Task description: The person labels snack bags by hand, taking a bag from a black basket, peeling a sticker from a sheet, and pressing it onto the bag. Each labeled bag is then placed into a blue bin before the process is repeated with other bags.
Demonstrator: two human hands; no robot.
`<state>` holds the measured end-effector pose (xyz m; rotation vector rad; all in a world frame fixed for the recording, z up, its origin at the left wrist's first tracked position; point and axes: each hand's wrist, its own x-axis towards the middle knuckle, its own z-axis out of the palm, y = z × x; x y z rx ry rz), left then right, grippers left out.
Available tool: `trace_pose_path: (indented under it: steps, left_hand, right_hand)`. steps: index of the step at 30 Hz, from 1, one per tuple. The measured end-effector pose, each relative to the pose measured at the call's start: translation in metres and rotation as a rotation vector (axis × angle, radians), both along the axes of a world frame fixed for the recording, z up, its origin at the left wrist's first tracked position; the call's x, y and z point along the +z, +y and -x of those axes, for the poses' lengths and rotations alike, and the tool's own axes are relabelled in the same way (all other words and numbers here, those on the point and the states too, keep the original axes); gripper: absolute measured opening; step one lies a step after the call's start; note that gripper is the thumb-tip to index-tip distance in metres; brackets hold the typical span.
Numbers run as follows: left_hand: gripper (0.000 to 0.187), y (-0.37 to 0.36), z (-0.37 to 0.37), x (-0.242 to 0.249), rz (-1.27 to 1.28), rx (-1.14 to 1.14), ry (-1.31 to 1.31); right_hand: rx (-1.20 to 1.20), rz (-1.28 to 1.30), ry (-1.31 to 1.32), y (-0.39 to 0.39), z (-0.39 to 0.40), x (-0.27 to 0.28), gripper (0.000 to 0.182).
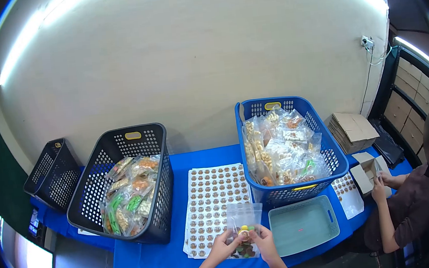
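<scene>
Between my two hands is a clear plastic zip bag [244,213] with yellow, green and brown pieces in its lower part. A round sticker [244,236] shows on the front of the bag, between my thumbs. My left hand [223,247] pinches the bag's left side. From the right, my right hand [265,243] is closed on it, with the thumb at the sticker. Under and behind the bag lie sheets of round brown stickers [214,185] on the blue-covered table.
A black basket [164,201] with filled bags stands left, another black basket [48,176] beyond it. A blue basket [294,100] of bags is at the right, behind a pale green tray [304,228]. A co-worker [407,208] handles an open carton [370,170] near stacked cardboard [351,131].
</scene>
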<state>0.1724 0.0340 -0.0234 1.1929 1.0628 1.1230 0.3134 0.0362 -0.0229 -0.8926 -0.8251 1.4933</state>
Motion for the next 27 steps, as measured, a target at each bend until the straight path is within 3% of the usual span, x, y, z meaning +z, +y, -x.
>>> trace_pose_path:
  steps: [3, 6, 9, 15, 21, 24, 27]
  left_hand:
    - [0.027, 0.009, 0.007, -0.010, 0.003, 0.024, 0.294]
    - [0.026, 0.006, -0.002, -0.008, -0.126, 0.062, 0.154]
    - [0.027, 0.003, -0.002, -0.002, -0.149, 0.013, 0.176]
    - [0.029, 0.002, -0.001, -0.015, -0.060, -0.024, 0.035]
    - [0.028, -0.002, 0.002, 0.004, -0.113, 0.026, 0.247]
    - [0.028, -0.005, 0.004, 0.005, -0.070, 0.026, 0.218]
    - [0.028, -0.002, 0.009, -0.009, -0.004, -0.044, -0.003]
  right_hand:
    - [-0.008, -0.013, -0.082, -0.004, 0.003, 0.007, 0.019]
    - [-0.020, -0.015, -0.089, -0.005, 0.000, 0.009, 0.019]
    - [-0.002, -0.011, -0.075, -0.008, -0.007, 0.005, 0.018]
    - [0.016, 0.038, -0.034, -0.011, -0.009, -0.004, 0.019]
    - [0.006, -0.094, -0.133, -0.015, 0.004, -0.001, 0.028]
    - [0.048, -0.058, -0.179, -0.014, 0.002, -0.001, 0.031]
    - [0.083, -0.052, -0.230, -0.015, 0.000, -0.004, 0.031]
